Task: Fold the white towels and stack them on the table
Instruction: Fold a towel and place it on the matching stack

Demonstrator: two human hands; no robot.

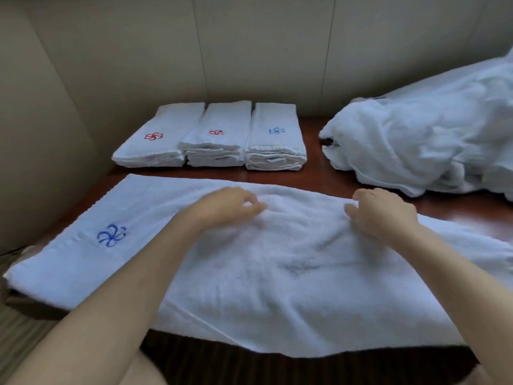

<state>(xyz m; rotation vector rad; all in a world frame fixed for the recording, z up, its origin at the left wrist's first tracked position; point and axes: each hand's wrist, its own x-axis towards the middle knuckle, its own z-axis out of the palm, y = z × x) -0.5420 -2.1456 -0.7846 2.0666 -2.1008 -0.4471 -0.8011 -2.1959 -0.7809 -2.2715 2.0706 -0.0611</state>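
Note:
A white towel (277,273) with a blue embroidered mark lies spread lengthwise across the near part of the dark wooden table (313,173); its front edge hangs over the table's edge. My left hand (230,207) rests on the towel near its far edge, fingers curled and pinching the cloth. My right hand (383,215) grips the same far edge further right. At the back stand three stacks of folded white towels: the left stack (158,140) and the middle stack (219,137) with red marks, the right stack (274,140) with a blue mark.
A heap of unfolded white towels (433,140) fills the right back of the table. Beige padded walls (249,45) close off the back and the left side. A strip of bare wood shows between the spread towel and the stacks.

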